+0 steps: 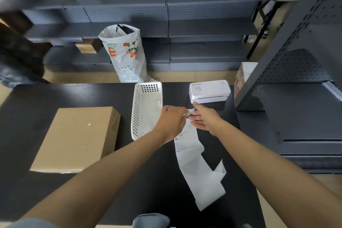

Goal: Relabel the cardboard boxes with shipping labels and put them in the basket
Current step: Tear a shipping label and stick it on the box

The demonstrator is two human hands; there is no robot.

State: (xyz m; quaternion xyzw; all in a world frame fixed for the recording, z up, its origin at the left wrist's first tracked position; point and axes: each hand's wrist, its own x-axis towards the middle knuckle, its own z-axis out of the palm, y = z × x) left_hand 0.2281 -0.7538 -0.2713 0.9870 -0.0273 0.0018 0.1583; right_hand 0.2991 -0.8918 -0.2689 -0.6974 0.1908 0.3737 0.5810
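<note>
Between the basket (147,109) and printer (210,91), my left hand (173,119) pinches the label strip's (192,155) top corner, my right hand (204,118) open beside it, the strip trailing toward me, the cardboard box (77,139) well left on the table (37,98).

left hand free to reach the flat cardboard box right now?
Probably not yet: the left hand is pinching the corner of the white label strip beside the white perforated plastic basket. The flat brown cardboard box lies unobstructed left of it.
</note>
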